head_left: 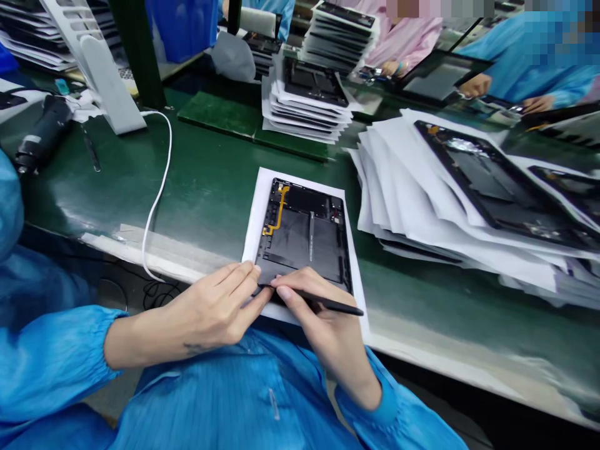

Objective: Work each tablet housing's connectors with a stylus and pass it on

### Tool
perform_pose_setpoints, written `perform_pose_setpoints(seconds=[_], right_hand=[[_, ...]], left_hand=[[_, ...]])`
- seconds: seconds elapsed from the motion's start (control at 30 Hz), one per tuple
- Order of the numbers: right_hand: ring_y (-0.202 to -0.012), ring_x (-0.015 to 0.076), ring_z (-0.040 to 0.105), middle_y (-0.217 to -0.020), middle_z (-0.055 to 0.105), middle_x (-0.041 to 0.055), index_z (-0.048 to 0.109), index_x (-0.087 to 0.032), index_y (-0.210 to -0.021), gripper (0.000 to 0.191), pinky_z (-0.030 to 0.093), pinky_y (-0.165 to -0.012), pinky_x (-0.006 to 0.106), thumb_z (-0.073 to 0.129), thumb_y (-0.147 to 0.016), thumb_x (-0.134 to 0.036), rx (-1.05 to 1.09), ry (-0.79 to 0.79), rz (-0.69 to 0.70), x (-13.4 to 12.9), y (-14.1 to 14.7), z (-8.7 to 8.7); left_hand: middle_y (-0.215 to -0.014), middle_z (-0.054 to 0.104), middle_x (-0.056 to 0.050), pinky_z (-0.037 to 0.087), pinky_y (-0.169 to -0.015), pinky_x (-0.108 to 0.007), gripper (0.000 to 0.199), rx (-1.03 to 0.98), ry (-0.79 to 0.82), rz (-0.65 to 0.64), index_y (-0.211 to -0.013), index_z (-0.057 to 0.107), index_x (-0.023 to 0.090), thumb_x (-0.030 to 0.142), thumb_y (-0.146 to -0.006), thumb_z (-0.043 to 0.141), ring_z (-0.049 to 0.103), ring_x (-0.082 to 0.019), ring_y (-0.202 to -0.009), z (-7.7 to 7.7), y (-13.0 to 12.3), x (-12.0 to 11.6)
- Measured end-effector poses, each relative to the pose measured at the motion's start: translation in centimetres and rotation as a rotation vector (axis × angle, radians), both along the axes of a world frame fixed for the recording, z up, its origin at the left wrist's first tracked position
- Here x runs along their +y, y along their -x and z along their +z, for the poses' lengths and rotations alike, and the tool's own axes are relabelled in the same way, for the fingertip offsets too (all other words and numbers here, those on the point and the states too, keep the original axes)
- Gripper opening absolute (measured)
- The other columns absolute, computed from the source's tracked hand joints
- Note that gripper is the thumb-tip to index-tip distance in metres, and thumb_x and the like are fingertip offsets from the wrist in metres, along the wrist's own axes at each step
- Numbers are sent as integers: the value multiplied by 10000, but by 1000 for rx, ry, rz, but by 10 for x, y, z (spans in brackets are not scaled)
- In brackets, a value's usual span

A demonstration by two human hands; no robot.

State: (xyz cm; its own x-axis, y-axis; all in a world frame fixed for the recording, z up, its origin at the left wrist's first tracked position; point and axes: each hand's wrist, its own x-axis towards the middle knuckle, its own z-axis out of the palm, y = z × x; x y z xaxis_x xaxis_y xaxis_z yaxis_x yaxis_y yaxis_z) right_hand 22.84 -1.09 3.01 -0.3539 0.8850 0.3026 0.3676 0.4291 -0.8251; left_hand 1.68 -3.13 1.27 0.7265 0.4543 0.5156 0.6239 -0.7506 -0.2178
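Note:
An opened black tablet body (300,231) with an orange flex strip (282,209) lies on white paper (254,206) at the table's front edge. My right hand (323,306) is closed on a thin black pen-like tool (332,304), its tip at the tablet's lower edge. Beside it, my left hand (225,303) reaches over the lower left corner, fingers bent and pressed close together. Whatever its fingertips hold, if anything, is too small to make out.
Paper-layered stacks of tablet bodies stand on the right (422,200) and at the back (304,106). A white cable (164,169) crosses the green table (206,181) on the left, near a black electric screwdriver (42,134). Other people work across the table.

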Motion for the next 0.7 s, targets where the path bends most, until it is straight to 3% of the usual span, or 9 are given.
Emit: perform_pose_setpoints(seconds=[0.13, 0.3, 0.47, 0.57, 0.7], right_hand=[[-771, 143, 657, -840, 706, 11, 723, -210, -886, 117, 517, -686, 263, 633, -954, -182, 2, 24, 12, 2, 1, -5], [-787, 140, 631, -847, 708, 13, 698, -194, -924, 123, 511, -718, 273, 613, -951, -110, -23, -66, 91, 3, 2, -3], [-795, 153, 614, -869, 713, 30, 686, -179, -956, 126, 511, -720, 302, 612, -942, -79, -58, -118, 151, 4, 3, 0], [-802, 153, 629, -874, 721, 26, 697, -191, -947, 123, 514, -717, 299, 622, -941, -94, -49, -85, 137, 4, 0, -2], [-795, 152, 648, -841, 716, 16, 707, -206, -930, 133, 525, -710, 294, 614, -947, -112, 23, -44, 68, 4, -4, -6]], left_hand=[[-1186, 709, -220, 584, -926, -436, 309, -13, -11, 6, -1241, 626, 30, 105, -972, 495, 712, -317, -1089, -2, 0, 0], [-1187, 705, -234, 585, -929, -451, 296, -30, -3, -3, -1222, 633, 22, 119, -965, 523, 709, -327, -1093, -4, 0, 0], [-1181, 721, -200, 616, -890, -400, 230, -122, 51, -100, -1132, 664, 52, 101, -990, 490, 719, -296, -1083, -5, 15, 10], [-1159, 736, -168, 619, -909, -367, 211, -163, 79, -136, -1101, 675, 53, 85, -992, 496, 726, -261, -1068, -4, 22, 17], [-1129, 727, -203, 607, -923, -394, 181, -128, 58, -146, -1081, 677, 30, 84, -964, 550, 726, -287, -1051, -4, 20, 19]])
